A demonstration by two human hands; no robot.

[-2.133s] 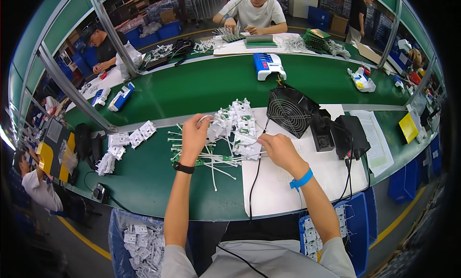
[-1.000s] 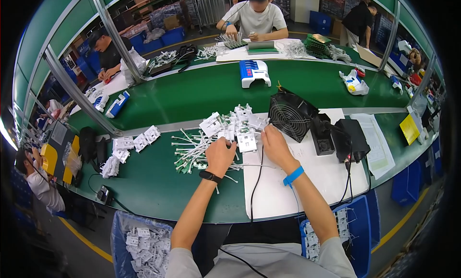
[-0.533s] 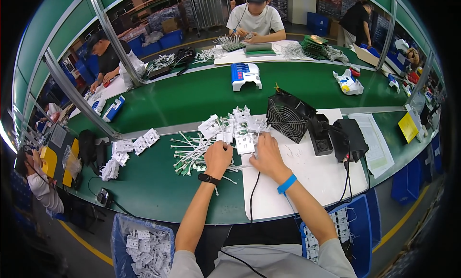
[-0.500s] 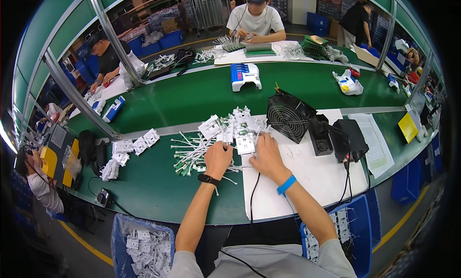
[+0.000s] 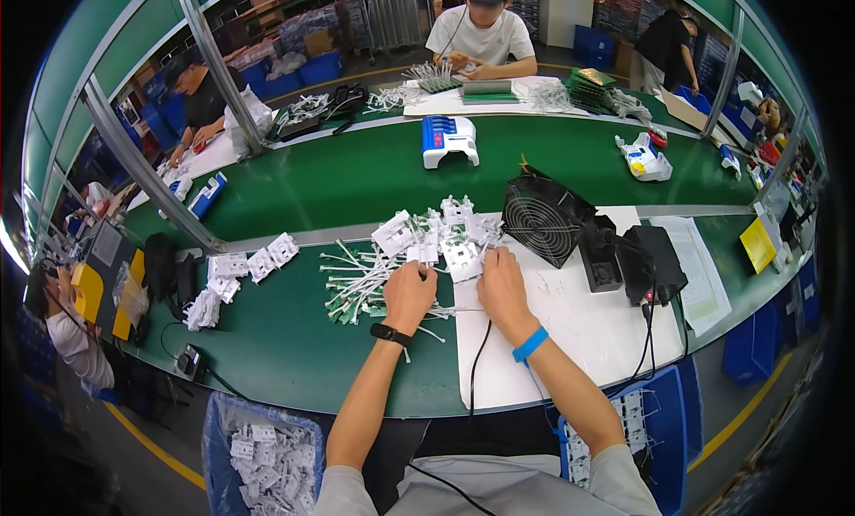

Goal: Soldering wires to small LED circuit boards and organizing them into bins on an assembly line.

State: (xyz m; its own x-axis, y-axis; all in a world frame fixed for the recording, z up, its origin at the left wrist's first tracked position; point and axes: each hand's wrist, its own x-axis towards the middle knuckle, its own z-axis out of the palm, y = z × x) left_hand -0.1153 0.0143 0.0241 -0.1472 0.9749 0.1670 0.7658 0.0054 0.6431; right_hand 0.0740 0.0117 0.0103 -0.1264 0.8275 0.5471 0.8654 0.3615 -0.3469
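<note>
My left hand (image 5: 411, 295), black band on the wrist, has its fingers curled together at the near edge of a pile of white plastic housings (image 5: 419, 240). What it pinches, if anything, is hidden. My right hand (image 5: 506, 293), with a blue wrist strap (image 5: 531, 344), grips the right edge of a square white plastic housing (image 5: 462, 260) between thumb and fingers. That housing lies at the near side of the pile, slightly turned. Beside my left hand spreads a bundle of white cables (image 5: 361, 280) with green pieces among them.
A black fan (image 5: 541, 222) and black power box (image 5: 657, 262) stand right, by a white board (image 5: 543, 338). More housings (image 5: 227, 276) lie left. Bins of parts (image 5: 319, 445) sit below the bench edge. A blue-and-white shell (image 5: 449, 144) is on the green belt; a person (image 5: 481, 40) works opposite.
The square housing has turned slightly and shifted a little away from me, with my right hand following. The blue-and-white shell has slid left along the belt. The view has shifted slightly.
</note>
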